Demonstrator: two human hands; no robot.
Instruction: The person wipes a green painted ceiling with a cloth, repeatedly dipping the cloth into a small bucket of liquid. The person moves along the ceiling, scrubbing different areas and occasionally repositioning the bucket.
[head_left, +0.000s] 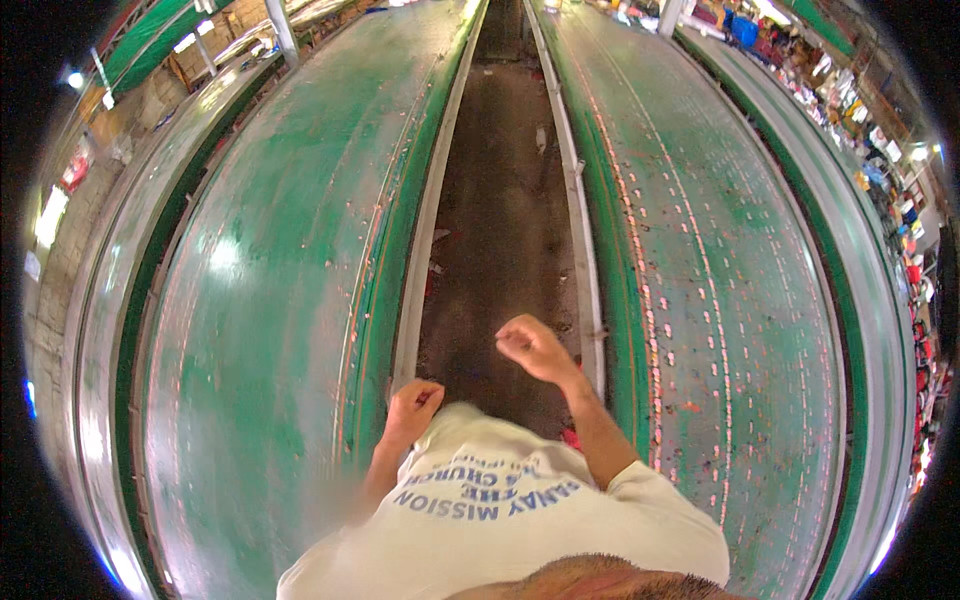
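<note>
My left hand (415,408) is loosely closed in front of my body, beside the inner edge of the long green table on the left (270,260). A small dark gap shows between its curled fingers and thumb, and no object is visible in it. Farther forward, my right hand (533,347) hangs over the aisle with its fingers bent in and pressed together, also showing nothing held. That hand is nearest to the pale rail (590,300) of the long green table on the right (740,300). Neither hand appears to touch a table.
A dark, narrow aisle floor (505,190) runs straight ahead between the tables, with small scraps on it. Pinkish broken lines and spots mark the right table. Metal posts (283,35) rise beyond the left table. Piled colourful goods (880,150) line the far right.
</note>
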